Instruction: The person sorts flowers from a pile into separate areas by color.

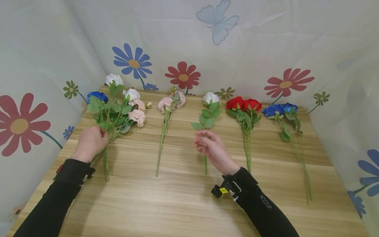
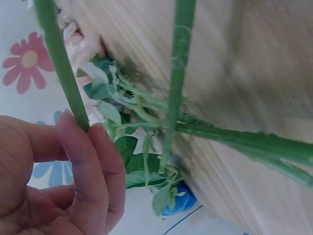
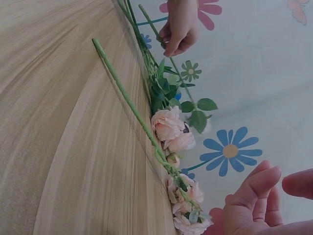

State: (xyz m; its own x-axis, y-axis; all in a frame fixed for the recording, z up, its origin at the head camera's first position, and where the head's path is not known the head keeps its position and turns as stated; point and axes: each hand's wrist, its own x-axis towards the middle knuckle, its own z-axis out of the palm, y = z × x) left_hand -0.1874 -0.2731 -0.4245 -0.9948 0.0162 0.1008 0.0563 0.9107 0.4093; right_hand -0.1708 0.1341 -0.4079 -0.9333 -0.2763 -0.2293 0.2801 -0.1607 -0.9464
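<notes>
Left hand point(image 1: 90, 141) pinches one green stem point(image 2: 65, 73) between thumb and fingertips, at the table's point(image 1: 177, 204) left edge. Part of the stem sticks out past the grip on the near side, per right wrist view; its leafy part runs from the fingers toward the far edge. Can't tell for sure which bloom tops it. Other stems pass near the fingertips, apart from them in left wrist view. Mixed bunch point(image 1: 113, 115) of white, blue and pink blooms sits at the far left corner, just beyond the hand.

Right hand point(image 1: 214, 149) holds nothing: fingers loosely bent, thumb apart from them. It's over the stem of the lone white rose point(image 1: 210, 122), whose bloom is by the middle of the far edge.

Also along the far edge: pink pair point(image 1: 165, 104) left of middle, red pair point(image 1: 244, 104) right of middle, blue pair point(image 1: 273, 110) by the far right corner, stems toward the near edge.
</notes>
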